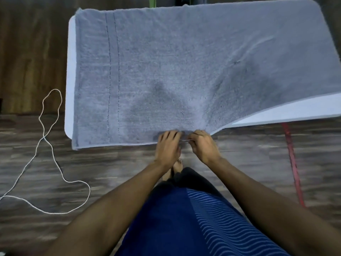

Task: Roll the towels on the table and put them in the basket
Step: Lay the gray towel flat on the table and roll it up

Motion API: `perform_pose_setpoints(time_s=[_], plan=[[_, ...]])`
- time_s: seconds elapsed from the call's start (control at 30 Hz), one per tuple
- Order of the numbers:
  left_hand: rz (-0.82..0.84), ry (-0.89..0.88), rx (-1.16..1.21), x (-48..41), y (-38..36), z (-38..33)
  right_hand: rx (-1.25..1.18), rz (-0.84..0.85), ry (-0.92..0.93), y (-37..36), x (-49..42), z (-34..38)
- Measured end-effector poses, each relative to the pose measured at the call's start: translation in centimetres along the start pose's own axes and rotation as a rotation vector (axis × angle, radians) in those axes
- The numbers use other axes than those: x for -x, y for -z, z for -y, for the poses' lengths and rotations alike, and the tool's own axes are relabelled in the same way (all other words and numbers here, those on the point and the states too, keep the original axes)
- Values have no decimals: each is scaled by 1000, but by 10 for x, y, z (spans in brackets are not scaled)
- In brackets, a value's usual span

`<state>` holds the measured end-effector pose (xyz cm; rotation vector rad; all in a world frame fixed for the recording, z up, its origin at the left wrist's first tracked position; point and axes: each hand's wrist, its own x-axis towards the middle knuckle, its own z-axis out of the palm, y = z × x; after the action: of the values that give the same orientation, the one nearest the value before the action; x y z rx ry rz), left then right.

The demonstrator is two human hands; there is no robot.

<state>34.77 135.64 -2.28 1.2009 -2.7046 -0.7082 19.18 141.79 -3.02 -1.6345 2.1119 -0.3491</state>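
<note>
Forearms (pixel 129 191) out, left grip (pixel 168 145) and right grip (pixel 202 145) pinch the near edge of the towel (pixel 166 61), lying lengthwise left-right.

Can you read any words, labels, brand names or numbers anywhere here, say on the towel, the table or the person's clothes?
There is no readable text in this view.
The towel has only two stitched lines, and no label shows.
The table is plain white.
The blue garment has only a wavy stripe pattern.
</note>
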Motion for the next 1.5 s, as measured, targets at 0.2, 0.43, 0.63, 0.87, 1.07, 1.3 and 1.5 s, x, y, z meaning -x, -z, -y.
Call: perform_pose_setpoints(time_s=[0.2,0.43,0.63,0.87,1.07,1.3,1.5], plan=[[-55,-47,52,-2,-2,-5,40,2,30,12,-1,-9],[-100,2,64,9,-2,0,209,23,-40,42,-14,-65],[-116,85,0,6,-12,-10,184,-12,36,75,-7,-128],[-42,78,10,-31,-52,-93,-15,115,152,71,18,-159],[-28,73,2,-68,-88,-157,-74,149,178,84,21,-170],[-84,93,55,-63,-81,-169,169,125,51,109,13,-214],[-97,56,44,-64,-76,-168,81,-93,-9,132,6,-256]])
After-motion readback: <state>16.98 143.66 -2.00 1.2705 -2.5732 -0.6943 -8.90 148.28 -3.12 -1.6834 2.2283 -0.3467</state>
